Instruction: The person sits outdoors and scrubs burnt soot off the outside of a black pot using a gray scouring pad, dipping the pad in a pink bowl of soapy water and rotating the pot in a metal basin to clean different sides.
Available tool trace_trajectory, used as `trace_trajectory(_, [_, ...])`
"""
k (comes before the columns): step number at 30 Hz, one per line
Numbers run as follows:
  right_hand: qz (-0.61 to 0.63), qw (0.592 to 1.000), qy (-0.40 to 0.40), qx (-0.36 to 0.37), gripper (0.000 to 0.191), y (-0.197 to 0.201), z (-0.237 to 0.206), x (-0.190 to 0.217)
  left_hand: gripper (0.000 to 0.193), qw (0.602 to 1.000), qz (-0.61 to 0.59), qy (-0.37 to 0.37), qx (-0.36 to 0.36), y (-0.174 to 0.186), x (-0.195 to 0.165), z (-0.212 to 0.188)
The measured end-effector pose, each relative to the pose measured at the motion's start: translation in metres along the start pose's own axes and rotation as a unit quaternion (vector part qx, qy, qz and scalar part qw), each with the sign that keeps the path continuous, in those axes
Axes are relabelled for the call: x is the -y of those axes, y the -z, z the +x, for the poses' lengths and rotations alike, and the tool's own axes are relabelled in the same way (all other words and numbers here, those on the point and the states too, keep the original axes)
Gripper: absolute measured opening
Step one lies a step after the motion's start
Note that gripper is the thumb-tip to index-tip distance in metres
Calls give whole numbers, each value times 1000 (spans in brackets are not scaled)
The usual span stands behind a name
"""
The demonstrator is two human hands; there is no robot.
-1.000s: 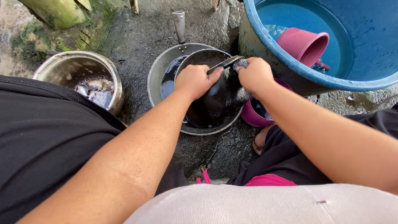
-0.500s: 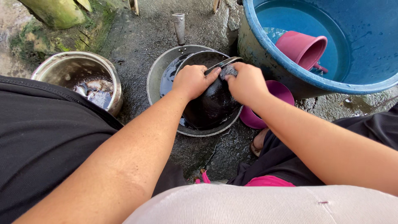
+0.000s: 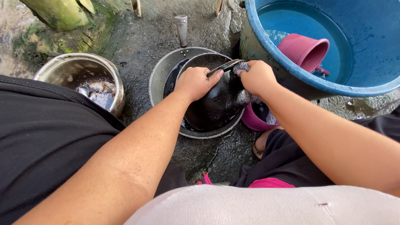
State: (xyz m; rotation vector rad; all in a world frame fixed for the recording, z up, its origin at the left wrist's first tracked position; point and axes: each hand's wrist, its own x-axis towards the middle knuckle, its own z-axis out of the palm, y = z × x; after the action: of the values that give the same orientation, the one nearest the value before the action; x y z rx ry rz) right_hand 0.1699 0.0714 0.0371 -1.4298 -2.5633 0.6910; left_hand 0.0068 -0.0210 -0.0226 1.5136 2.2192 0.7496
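A soot-black pot lies tilted on its side inside a shallow metal basin on the wet ground. My left hand grips the pot's rim near its thin metal handle. Pressed against the pot's upper edge, my right hand is closed around a grey scouring pad. Both forearms reach in from the bottom of the view.
A steel pot holding dirty water stands at the left. A big blue tub of water with a floating pink dipper is at the upper right. A small pink bowl sits by the basin. A short pipe stands behind.
My right hand with the pad has slid left and up along the pot's edge, closer to the left hand. The pot has turned a little in the basin.
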Motion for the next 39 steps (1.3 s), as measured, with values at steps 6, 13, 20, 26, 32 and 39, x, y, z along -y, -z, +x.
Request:
trace_trajectory(6, [-4, 996, 83, -15, 32, 1, 0, -3, 68, 1000, -3, 6, -1, 2, -5, 0])
trace_trajectory(13, [24, 999, -32, 30, 33, 2, 0, -10, 69, 999, 9, 18, 26, 2, -12, -5])
trace_trajectory(20, [112, 986, -112, 56, 33, 0, -2, -14, 68, 1000, -4, 12, 19, 2, -10, -6])
trace_trajectory(26, [34, 993, 110, -38, 31, -6, -5, -19, 70, 1000, 4, 10, 5, 2, -8, -4])
trace_trajectory(32, [231, 961, -141, 49, 30, -8, -6, -25, 70, 999, -10, 27, 38, 0, -10, -5])
trace_trajectory(39, [79, 976, 162, -121, 30, -15, -10, -22, 69, 1000, -3, 6, -10, 3, -4, -2])
